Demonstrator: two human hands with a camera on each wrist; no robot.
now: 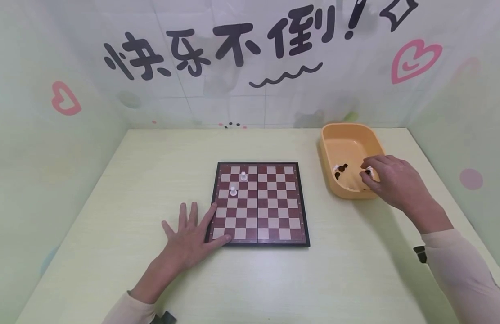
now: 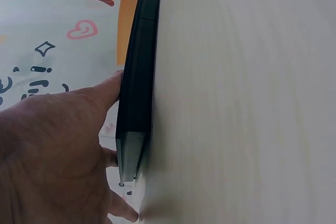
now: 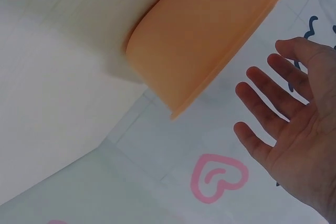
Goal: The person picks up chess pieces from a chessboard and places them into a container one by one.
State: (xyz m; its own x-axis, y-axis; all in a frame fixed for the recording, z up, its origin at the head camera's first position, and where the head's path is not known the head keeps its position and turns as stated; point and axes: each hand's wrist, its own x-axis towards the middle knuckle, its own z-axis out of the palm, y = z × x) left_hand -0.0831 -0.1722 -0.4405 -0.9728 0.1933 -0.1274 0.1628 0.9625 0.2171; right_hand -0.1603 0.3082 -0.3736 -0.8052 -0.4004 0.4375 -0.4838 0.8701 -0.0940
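A brown-and-cream chessboard with a dark frame lies on the table. Two white chess pieces stand on its far left part, one slightly farther back than the other. My left hand is spread at the board's near left corner, thumb and index finger touching its edge, other fingers on the table. Over the right side of an orange tub hovers my right hand. In the right wrist view its fingers are loosely bent, apart, with nothing between them. Black chess pieces and white ones lie in the tub, some hidden by that hand.
The pale table meets a white wall with dark lettering and pink hearts at the back. Side walls flank it left and right. The tub stands at the back right, apart from the board.
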